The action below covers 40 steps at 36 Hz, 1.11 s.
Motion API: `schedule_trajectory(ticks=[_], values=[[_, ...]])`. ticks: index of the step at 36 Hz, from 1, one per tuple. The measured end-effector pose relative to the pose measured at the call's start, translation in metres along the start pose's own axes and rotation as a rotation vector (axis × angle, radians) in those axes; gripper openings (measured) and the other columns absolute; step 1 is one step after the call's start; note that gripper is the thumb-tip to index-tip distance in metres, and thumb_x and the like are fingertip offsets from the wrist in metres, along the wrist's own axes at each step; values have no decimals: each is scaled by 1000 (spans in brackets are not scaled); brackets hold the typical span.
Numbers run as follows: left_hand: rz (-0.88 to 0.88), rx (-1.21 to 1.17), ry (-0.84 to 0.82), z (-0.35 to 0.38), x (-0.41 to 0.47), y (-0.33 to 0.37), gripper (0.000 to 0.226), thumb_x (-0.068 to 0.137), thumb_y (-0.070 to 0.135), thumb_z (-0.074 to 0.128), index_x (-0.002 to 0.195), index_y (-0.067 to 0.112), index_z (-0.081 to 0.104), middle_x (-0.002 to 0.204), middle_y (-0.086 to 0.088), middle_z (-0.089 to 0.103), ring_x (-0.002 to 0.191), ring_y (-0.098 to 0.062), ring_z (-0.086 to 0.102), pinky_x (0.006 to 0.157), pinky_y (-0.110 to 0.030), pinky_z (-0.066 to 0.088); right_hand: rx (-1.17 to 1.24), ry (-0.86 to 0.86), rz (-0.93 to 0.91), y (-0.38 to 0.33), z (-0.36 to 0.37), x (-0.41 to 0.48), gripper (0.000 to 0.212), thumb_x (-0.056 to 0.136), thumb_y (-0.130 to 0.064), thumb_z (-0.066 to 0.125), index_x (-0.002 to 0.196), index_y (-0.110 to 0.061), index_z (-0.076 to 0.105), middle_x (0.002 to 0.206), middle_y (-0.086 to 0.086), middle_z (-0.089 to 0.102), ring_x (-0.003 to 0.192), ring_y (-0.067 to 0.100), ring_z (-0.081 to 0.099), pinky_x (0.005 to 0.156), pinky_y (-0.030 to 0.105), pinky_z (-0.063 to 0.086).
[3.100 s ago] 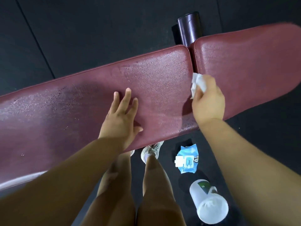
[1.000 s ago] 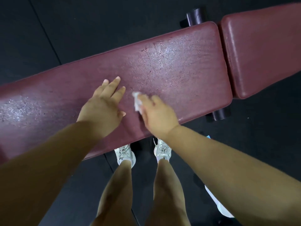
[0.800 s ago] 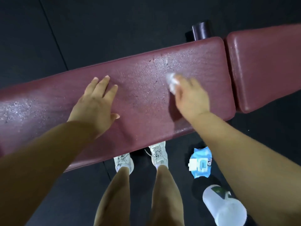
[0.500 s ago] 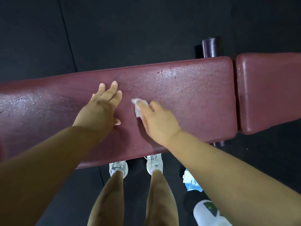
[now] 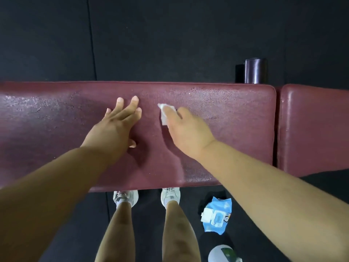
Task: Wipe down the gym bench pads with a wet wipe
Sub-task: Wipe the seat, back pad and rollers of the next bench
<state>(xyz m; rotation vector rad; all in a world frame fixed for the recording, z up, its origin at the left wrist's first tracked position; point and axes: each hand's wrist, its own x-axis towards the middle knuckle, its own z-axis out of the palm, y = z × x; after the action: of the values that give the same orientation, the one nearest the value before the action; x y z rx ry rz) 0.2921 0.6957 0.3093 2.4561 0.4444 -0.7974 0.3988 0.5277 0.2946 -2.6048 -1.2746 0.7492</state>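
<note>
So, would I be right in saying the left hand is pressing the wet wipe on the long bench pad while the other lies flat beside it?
Not quite: the head view shows the right hand pressing the wet wipe on the long bench pad, while the left hand lies flat beside it.

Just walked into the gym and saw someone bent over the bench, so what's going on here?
A person is wiping the long maroon bench pad. The right hand presses a white wet wipe onto it near the middle, while the left hand rests flat beside it, empty. A blue wipes pack lies on the floor by the feet.
</note>
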Motion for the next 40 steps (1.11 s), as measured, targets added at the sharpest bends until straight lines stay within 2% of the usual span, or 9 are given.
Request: schedule_trajectory(ticks=[3,11,17,20,25,28,32,36,40], values=[[19,-7,5,0,0,-1,83,75,14,77,145,19,31,157,16,0,145,-15,-8,116,-40,6,-61,95,-69,30,-12,1,47,92,-17,45,139,-22,42,102,14,54,80,36,60,62,39,38],[3,-37,33,3,0,-3,83,75,14,76,145,24,32,156,21,0,145,-12,-8,114,-33,4,185,469,775,64,-27,22,24,98,-21,40,115,-10,53,105,18,63,97,36,58,66,30,30],[28,-46,-14,-9,-4,-14,86,78,33,74,147,33,23,144,32,-13,144,-5,-5,114,-37,26,148,60,67,-36,3,30,48,95,-18,42,143,-23,34,115,9,55,97,32,59,74,36,45],[71,28,4,-15,-10,-27,80,80,38,71,147,26,28,152,24,-7,144,-4,-2,115,-37,25,-34,1,-39,-18,-4,30,46,94,-22,43,139,-33,35,111,5,50,95,33,59,68,37,43],[-78,37,136,-27,-21,-60,86,71,36,79,144,19,37,158,2,9,145,-21,3,112,-50,26,220,400,551,33,-24,39,28,96,-20,39,120,-15,53,107,16,60,96,36,57,73,35,42],[-121,78,85,-35,-26,-77,90,73,45,75,147,27,27,158,9,1,144,-18,-3,112,-48,25,271,421,835,7,-17,55,25,97,-19,37,118,-13,50,111,15,59,99,33,56,69,29,33],[-67,35,88,-34,-30,-86,90,76,45,72,149,25,24,158,14,-1,145,-16,-5,114,-45,24,194,286,438,-79,11,70,42,94,-16,40,135,-21,44,121,7,55,105,29,55,79,33,40],[-55,6,67,-31,-30,-89,90,78,46,70,150,26,19,157,16,-6,145,-14,-6,113,-42,24,-9,-75,-75,-117,13,59,50,96,-22,40,145,-27,29,120,7,46,94,32,57,65,33,34],[-64,-20,62,-32,-29,-92,89,79,43,70,150,29,18,156,19,-5,145,-11,-5,110,-41,29,-66,86,102,-60,-2,60,49,92,-16,44,137,-34,40,114,7,48,96,30,56,72,36,42]])
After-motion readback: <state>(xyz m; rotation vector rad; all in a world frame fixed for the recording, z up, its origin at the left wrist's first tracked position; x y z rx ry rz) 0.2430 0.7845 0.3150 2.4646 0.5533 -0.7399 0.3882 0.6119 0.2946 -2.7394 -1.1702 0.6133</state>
